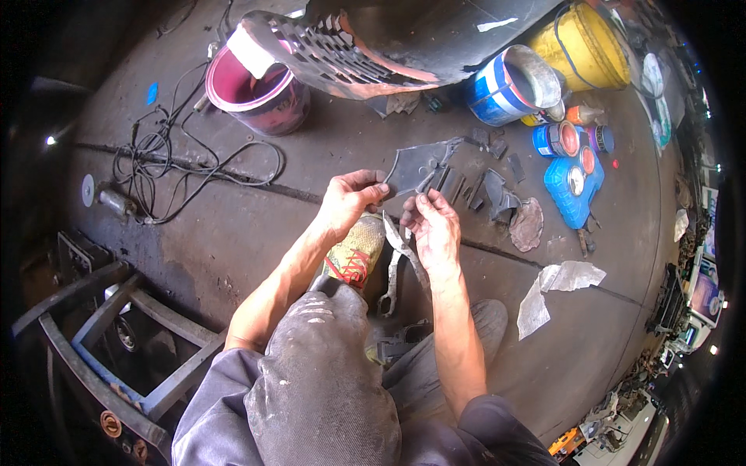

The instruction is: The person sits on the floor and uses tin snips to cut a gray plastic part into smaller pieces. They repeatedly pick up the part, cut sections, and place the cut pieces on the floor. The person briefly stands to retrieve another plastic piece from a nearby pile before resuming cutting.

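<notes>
Both hands are seen closed on a flat, dark grey, irregularly cut metal sheet piece (pixel 416 167), held just above centre of the view: the left hand (pixel 351 200) pinches its lower left edge between thumb and fingers, while the right hand (pixel 432 227) grips its lower edge and also carries a pair of grey metal snips (pixel 398 264), whose handles hang toward 6 o'clock. Dark offcut scraps (pixel 497 194) are noted on the stained floor (pixel 233 225) at 3 o'clock of the sheet, a blue plastic case (pixel 573 186) beyond them, a maroon bucket (pixel 256 93) at 11 o'clock, and a blue-and-white tin (pixel 505 85) at 1 o'clock.
</notes>
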Motion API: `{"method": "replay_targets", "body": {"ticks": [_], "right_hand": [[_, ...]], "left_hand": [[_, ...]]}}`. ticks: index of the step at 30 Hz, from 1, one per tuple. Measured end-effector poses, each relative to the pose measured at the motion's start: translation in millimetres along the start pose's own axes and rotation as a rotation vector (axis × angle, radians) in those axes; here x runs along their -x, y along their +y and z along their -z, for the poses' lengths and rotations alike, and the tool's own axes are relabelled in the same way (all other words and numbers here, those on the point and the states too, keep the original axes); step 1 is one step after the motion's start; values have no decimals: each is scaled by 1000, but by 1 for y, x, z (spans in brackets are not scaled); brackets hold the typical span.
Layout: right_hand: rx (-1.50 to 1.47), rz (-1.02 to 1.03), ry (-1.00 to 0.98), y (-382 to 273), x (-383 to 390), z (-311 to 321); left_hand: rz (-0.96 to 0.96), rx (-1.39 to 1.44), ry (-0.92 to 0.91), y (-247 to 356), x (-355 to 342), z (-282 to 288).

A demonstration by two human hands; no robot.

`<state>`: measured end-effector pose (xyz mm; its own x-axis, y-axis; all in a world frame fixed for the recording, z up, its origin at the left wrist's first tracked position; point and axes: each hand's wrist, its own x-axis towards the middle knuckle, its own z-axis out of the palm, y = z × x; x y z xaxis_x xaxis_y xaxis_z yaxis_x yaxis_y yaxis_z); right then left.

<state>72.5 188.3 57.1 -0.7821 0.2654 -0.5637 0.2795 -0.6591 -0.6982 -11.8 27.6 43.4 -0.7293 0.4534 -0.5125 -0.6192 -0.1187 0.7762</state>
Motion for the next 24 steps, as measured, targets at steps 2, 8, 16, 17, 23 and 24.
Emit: {"method": "replay_targets", "body": {"ticks": [2, 8, 16, 17, 23, 24], "right_hand": [[40, -10, -16, 4, -2, 3], [254, -34, -67, 9, 1, 3], [391, -29, -36, 11, -1, 6], [423, -22, -37, 11, -1, 4], [490, -21, -81, 18, -3, 11], [632, 51, -72, 20, -3, 13]], "left_hand": [[-7, -39, 1, -1, 2, 0], [76, -5, 1, -14, 1, 10], [98, 1, 26, -13, 9, 10], [93, 1, 23, -14, 10, 11], [59, -5, -10, -21, 6, 22], [43, 22, -7, -25, 5, 24]]}}
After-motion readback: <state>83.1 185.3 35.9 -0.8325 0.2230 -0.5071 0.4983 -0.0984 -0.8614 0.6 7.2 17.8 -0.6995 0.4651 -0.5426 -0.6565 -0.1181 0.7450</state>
